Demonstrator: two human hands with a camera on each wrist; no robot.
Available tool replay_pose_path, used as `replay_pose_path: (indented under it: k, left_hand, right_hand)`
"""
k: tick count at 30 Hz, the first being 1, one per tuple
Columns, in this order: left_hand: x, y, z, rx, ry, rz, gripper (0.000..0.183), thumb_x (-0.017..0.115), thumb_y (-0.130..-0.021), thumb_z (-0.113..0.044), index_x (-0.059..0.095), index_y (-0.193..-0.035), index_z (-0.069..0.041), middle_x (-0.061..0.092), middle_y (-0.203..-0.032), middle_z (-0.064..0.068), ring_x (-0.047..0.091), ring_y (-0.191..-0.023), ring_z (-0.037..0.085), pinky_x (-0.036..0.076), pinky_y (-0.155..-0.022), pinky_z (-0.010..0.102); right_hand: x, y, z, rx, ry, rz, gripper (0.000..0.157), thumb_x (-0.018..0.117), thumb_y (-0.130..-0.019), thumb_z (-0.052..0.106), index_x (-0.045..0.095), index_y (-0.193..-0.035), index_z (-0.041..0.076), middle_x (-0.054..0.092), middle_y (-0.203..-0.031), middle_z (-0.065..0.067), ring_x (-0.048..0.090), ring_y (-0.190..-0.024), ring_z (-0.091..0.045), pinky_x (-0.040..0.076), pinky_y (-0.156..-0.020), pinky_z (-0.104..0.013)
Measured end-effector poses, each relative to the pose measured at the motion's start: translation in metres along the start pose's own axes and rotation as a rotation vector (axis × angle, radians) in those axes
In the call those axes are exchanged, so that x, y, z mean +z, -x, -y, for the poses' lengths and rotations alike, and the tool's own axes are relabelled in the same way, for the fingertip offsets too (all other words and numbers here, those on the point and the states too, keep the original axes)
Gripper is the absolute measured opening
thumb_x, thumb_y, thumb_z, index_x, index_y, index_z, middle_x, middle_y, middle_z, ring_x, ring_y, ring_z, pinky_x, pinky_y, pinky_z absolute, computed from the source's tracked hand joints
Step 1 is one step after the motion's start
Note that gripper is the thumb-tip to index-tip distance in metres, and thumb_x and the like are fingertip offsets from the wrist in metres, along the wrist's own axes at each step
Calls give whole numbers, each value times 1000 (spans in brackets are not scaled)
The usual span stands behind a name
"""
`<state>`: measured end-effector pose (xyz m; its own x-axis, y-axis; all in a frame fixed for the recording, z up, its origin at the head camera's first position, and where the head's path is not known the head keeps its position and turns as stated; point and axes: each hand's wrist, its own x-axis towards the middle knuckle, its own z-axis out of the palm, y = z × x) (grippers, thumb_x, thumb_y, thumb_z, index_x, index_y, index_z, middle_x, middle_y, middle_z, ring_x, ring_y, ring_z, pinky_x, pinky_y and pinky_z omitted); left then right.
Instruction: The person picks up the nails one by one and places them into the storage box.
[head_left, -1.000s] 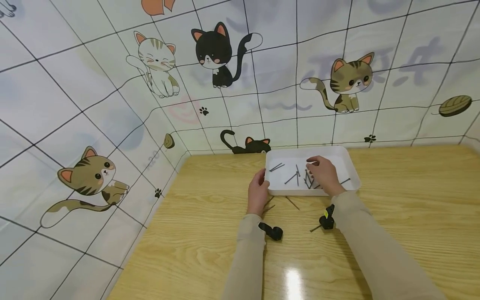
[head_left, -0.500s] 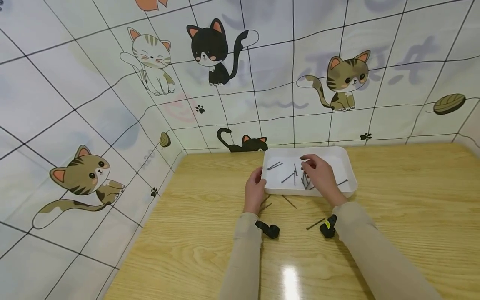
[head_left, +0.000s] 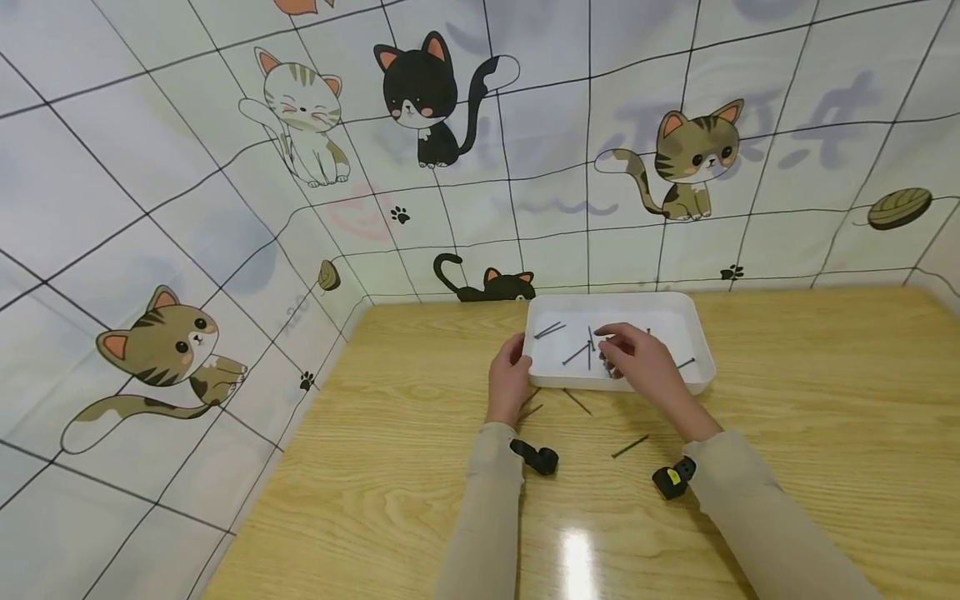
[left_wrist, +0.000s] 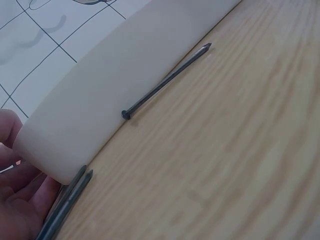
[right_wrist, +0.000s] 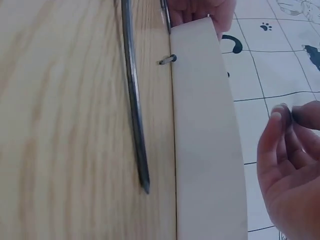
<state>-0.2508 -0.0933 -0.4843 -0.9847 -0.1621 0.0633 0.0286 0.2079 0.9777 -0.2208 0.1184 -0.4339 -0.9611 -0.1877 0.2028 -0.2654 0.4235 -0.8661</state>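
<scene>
A shallow white tray (head_left: 592, 383) stands on the wooden table near the back wall, with several dark nails (head_left: 577, 353) scattered in it. My left hand (head_left: 508, 379) grips the tray's left end; in the left wrist view its fingers (left_wrist: 10, 125) curl round the corner. Over the middle of the tray is my right hand (head_left: 648, 360), thumb and fingertips brought together. Between those fingertips (right_wrist: 276, 117) the right wrist view shows a small dark bit, seemingly a nail, mostly hidden. Some nails in the tray lie partly behind this hand.
Loose nails lie on the wooden table (head_left: 375, 467) in front of the tray: one nail (head_left: 630, 447) nearer me, another nail (left_wrist: 167, 82) by the tray's front wall, and a pair (left_wrist: 67, 202) beside my left hand. A cat-patterned wall covering (head_left: 555, 208) rises behind.
My right hand has come lower over the nails in the tray, and its wrist has shifted right and toward me, uncovering the nearer loose nail. The left hand keeps its grip on the tray.
</scene>
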Motion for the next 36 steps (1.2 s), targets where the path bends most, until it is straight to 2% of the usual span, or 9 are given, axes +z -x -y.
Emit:
replay_pose_path:
  k: [4,11,17,20,26,31,36]
  left_hand:
    - [-1,1,1,-6,-6,-4,44,45,-84,-13,51,-127,-17,53,-123,-3,48,-108,9,38,-91,31]
    - [0,1,2,26,-21,0,44,45,-84,-11,50,-127,-17,53,-123,-2,48,-107,9,38,-90,30]
    - [1,0,2,11,-20,4,43,46,-85,-9,50,-127,-18,52,-124,-3,48,-108,10,38,-90,30]
    - [1,-1,2,11,-17,3,43,45,-86,-9,50,-128,-17,52,-124,-1,48,-109,13,38,-91,31]
    - [0,-2,1,20,-13,5,43,45,-86,-8,49,-128,-15,51,-126,2,47,-111,16,37,-92,33]
    - [0,-1,2,38,-2,14,44,45,-86,-6,48,-129,-13,50,-127,4,47,-111,18,38,-91,34]
    - [0,0,3,46,17,18,45,44,-85,-5,48,-129,-12,50,-127,5,47,-111,19,38,-90,35]
  right_hand:
    - [-2,7,0,23,-44,55,39,49,-90,36,51,-119,10,59,-86,-16,58,-65,-23,50,-57,-38]
    - [-5,13,-3,61,-46,149,42,51,-89,35,51,-120,7,58,-84,-11,58,-73,-26,50,-59,-38]
    - [-8,18,-4,75,-63,250,39,51,-87,39,58,-104,5,59,-86,-16,57,-79,-30,49,-65,-40]
    - [-10,18,-4,70,-49,273,37,51,-86,43,61,-98,9,61,-88,-14,57,-82,-27,48,-71,-41]
    - [-13,18,-4,37,30,315,33,51,-86,43,65,-98,15,64,-90,0,58,-88,-20,44,-78,-39]
    - [-18,20,-3,9,151,412,32,55,-84,41,66,-101,17,63,-91,8,57,-88,-14,43,-78,-36]
    - [-23,23,-1,-36,251,537,28,61,-82,33,65,-103,15,61,-94,8,55,-89,-12,43,-76,-35]
